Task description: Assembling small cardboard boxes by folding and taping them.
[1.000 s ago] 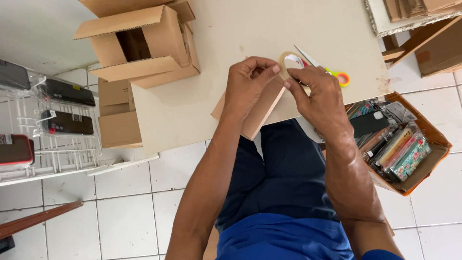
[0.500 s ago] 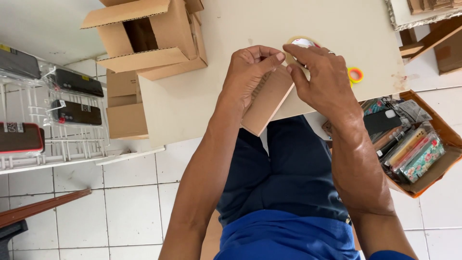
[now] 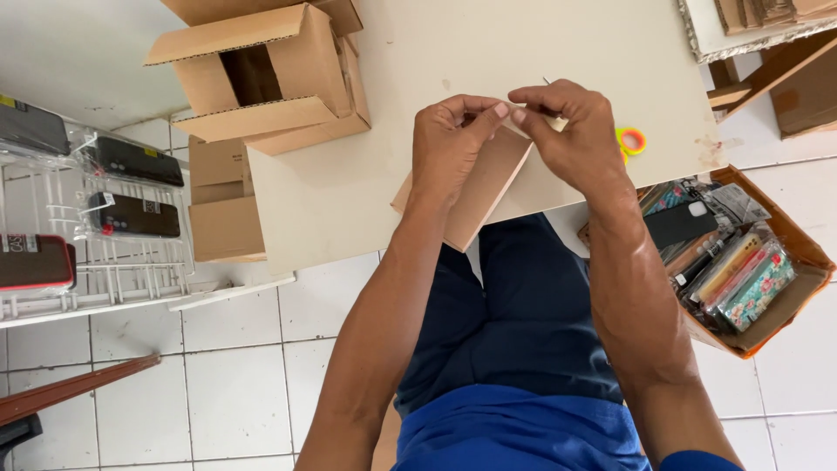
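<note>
Nearest the camera, the person's lap in dark blue shorts sits under the near edge of the surface, with white floor tiles to either side. A small flat cardboard box hangs half over that near edge, its lower corner out past the surface and its far end lifted toward the hands.

The left hand is closed in a pinch on the far edge of the box, thumb and forefinger pressed together at the top corner. The right hand meets it fingertip to fingertip, also narrowed to a pinch, and seems to hold a thin pale strip or flap end at that same corner; what exactly lies between the fingers is too small to tell. A fine dark line pokes up just behind the right knuckles.

To do this well, the left pinch should hold the box steady while the right works the strip, both thumbs kept close to the corner so the thin cardboard does not buckle. Resting the box's lower part on the surface edge would steady it further.

Just beyond the right hand, a small roll with an orange and yellow ring lies on the surface. At the far left corner stands an open cardboard carton. Off the surface, a box of phone cases sits at the right, a white wire rack at the left.
</note>
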